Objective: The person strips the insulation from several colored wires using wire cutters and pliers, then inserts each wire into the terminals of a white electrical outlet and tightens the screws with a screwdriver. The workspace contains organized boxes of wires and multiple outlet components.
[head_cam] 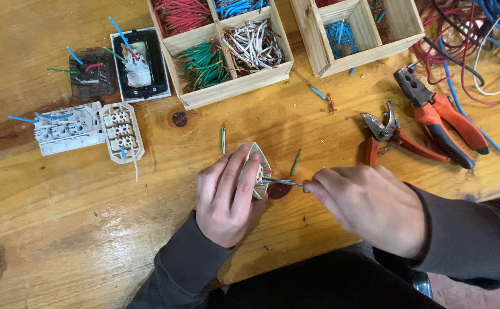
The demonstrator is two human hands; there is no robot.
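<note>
My left hand grips a small white switch module on edge above the wooden table. A red wire stub and a blue one stick out of its right side. My right hand pinches a thin metal tool, likely a small screwdriver, with its tip at the module's terminals. Two short green wire pieces lie on the table close by.
Behind stand a wooden tray with red, blue, green and white wire pieces and a second wooden box. White switch parts, a black-framed socket and a dark module lie left. Pruning shears, red-handled crimpers, tangled cables right.
</note>
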